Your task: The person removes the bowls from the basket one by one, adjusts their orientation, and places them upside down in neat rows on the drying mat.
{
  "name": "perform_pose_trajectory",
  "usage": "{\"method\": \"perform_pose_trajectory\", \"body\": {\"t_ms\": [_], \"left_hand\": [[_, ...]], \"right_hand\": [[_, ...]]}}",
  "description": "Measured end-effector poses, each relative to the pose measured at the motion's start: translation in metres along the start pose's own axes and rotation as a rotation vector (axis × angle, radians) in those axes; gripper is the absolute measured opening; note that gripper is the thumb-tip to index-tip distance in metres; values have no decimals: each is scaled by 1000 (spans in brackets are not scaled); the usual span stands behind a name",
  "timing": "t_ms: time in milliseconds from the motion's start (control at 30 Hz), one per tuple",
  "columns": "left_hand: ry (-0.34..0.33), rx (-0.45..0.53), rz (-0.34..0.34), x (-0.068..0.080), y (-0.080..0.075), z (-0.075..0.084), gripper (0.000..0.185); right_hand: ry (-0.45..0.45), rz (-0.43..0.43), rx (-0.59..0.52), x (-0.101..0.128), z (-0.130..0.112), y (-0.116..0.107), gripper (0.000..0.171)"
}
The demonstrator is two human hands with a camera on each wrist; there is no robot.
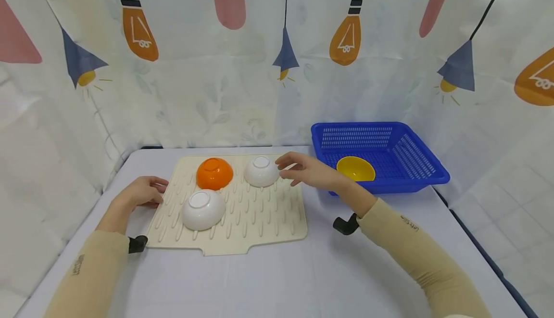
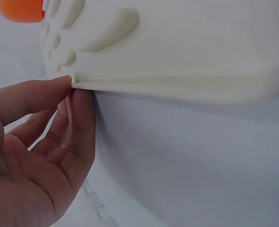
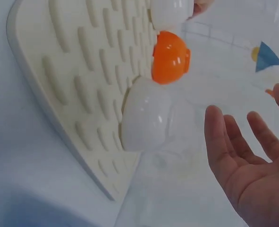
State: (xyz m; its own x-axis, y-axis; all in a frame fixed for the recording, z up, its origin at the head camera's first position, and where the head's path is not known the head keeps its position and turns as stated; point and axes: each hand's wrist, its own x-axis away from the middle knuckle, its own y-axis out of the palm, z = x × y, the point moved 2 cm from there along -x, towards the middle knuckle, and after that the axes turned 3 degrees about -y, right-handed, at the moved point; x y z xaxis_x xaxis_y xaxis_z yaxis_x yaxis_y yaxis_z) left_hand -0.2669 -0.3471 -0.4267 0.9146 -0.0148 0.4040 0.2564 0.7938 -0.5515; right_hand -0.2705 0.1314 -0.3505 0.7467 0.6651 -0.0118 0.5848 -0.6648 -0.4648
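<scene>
A cream ridged drying mat (image 1: 259,212) lies on the table with three upside-down bowls on it. My left hand (image 1: 144,191) is at its left edge; in the left wrist view the thumb and forefinger pinch the mat's rim. An orange bowl (image 1: 214,173) sits toward the back, and a white bowl (image 1: 203,210) stands in front of it. Farther right is another white bowl (image 1: 261,172). Close beside that bowl's right side hovers my right hand (image 1: 309,170), fingers spread and slightly bent, holding nothing. The right wrist view shows a gap between fingertips (image 3: 214,113) and bowl.
At the back right stands a blue slotted basket (image 1: 415,182), with a yellow bowl (image 1: 356,169) inside it, near its front left corner. A white cloth covers the table (image 1: 277,284). Behind and at the sides hangs a lamp-patterned curtain (image 1: 242,92).
</scene>
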Motion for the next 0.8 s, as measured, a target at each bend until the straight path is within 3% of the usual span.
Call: {"method": "perform_pose_trajectory", "body": {"t_ms": [333, 600, 800], "left_hand": [[-42, 43, -56, -9, -7, -3, 72], [-31, 56, -66, -12, -6, -6, 72], [-33, 42, -55, -8, -6, -5, 71]], "right_hand": [[63, 22, -19, 20, 4, -49, 41], [129, 58, -83, 33, 23, -81, 38], [151, 90, -87, 41, 34, -105, 47]]}}
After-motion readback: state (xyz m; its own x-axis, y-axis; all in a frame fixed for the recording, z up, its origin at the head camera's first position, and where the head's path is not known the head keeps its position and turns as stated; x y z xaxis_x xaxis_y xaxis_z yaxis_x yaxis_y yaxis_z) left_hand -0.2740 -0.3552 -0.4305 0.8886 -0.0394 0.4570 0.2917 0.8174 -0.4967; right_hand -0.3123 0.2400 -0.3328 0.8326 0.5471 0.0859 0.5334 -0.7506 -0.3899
